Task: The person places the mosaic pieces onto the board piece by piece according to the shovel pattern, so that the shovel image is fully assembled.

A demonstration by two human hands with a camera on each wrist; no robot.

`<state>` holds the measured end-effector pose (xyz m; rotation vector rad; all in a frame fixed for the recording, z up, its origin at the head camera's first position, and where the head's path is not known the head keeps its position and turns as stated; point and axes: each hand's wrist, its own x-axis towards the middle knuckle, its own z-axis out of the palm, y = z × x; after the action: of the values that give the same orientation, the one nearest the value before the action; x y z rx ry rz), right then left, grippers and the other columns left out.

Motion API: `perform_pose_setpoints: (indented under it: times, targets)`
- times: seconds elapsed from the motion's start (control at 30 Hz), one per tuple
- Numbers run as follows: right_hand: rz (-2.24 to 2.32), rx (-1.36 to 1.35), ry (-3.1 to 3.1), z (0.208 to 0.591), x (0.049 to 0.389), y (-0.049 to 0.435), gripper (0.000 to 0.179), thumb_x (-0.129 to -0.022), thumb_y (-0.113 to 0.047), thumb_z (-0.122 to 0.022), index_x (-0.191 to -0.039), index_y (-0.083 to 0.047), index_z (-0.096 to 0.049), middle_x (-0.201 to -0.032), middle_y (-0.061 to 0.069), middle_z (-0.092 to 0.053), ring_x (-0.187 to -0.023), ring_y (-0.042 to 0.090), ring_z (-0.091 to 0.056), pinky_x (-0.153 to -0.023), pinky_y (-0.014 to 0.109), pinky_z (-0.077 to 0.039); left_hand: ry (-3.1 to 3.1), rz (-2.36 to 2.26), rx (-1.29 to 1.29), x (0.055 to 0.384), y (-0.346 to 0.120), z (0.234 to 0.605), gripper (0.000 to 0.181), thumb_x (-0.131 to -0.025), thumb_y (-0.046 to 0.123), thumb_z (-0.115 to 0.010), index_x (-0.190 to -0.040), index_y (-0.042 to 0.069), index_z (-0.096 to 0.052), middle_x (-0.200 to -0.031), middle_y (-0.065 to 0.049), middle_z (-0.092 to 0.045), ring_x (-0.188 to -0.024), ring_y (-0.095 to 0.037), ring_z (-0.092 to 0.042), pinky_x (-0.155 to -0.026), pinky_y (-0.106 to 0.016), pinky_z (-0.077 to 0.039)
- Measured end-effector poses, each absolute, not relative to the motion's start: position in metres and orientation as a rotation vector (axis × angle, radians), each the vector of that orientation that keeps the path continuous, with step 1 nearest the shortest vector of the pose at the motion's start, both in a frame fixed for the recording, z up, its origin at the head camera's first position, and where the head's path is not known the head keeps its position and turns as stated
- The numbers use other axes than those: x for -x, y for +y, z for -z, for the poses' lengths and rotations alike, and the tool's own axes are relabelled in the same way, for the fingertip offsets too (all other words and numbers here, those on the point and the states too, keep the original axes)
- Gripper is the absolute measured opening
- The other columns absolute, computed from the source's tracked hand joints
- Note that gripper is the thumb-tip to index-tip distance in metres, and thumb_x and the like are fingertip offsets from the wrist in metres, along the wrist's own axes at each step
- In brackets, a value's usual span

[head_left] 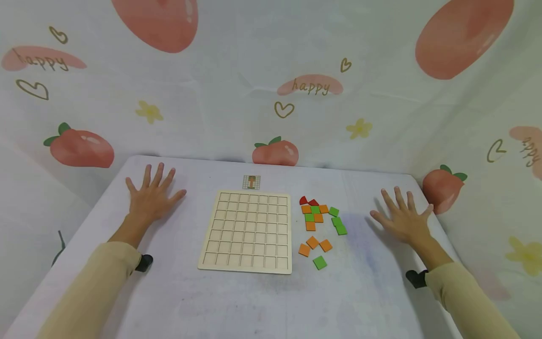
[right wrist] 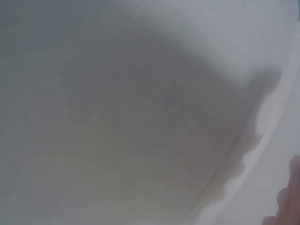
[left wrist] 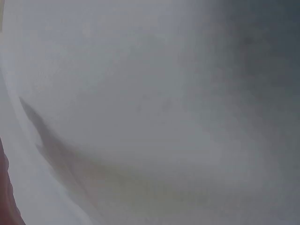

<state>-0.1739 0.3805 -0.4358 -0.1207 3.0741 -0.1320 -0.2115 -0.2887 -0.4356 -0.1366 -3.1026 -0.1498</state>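
With fingers spread and straight, my left hand (head_left: 152,200) is over the table's left side, holding nothing. On the far right my right hand (head_left: 406,221) is spread the same way, also holding nothing, its shadow falling on the cloth beside it. Between them lies a pale wooden grid board (head_left: 247,230) with square cells. To its right are several orange tiles (head_left: 325,245), several green tiles (head_left: 319,262) and two red pieces (head_left: 313,203). Only a sliver of the left hand (left wrist: 7,201) and of the right hand (right wrist: 288,201) shows in the wrist views.
A small card (head_left: 251,182) with a gridded picture lies behind the board. White cloth covers the table (head_left: 237,306), and a printed curtain (head_left: 237,70) hangs along its back and sides. Dark wrist devices (head_left: 145,263) sit at both cuffs.
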Motion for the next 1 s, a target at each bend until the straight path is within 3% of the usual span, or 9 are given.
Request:
perform_pose_setpoints:
  times: [0.4, 0.8, 1.0]
  targets:
    - [0.117, 0.286, 3.115, 0.437, 0.158, 0.365, 0.085, -0.095, -0.067, -0.042, -0.162, -0.025, -0.009, -0.165, 0.02, -0.008, -0.147, 0.051, -0.006, -0.095, 0.085, 0.01, -3.045, 0.154, 0.297, 0.202, -0.268, 0.44, 0.079, -0.098, 0.061, -0.043, -0.159, 0.016, -0.022, -0.166, -0.015, -0.005, -0.151, -0.041, 0.004, -0.104, -0.078, 0.008]
    - [0.322, 0.631, 3.074, 0.443, 0.144, 0.353, 0.083, -0.094, -0.053, -0.061, -0.161, -0.026, -0.02, -0.165, 0.012, -0.02, -0.147, 0.045, -0.021, -0.106, 0.076, -0.01, -3.103, 0.103, 0.578, 0.193, -0.248, 0.437, 0.078, -0.098, 0.062, -0.046, -0.159, 0.016, -0.027, -0.166, -0.013, -0.012, -0.151, -0.04, -0.004, -0.107, -0.076, -0.002]
    - [0.686, 0.733, 2.941, 0.444, 0.144, 0.344, 0.095, -0.085, -0.039, -0.079, -0.159, -0.012, -0.026, -0.157, 0.016, -0.037, -0.141, 0.042, -0.036, -0.107, 0.068, -0.028, -3.128, 0.184, 0.799, 0.187, -0.242, 0.437, 0.08, -0.096, 0.063, -0.05, -0.158, 0.017, -0.03, -0.165, -0.011, -0.018, -0.151, -0.041, -0.01, -0.109, -0.074, -0.008]
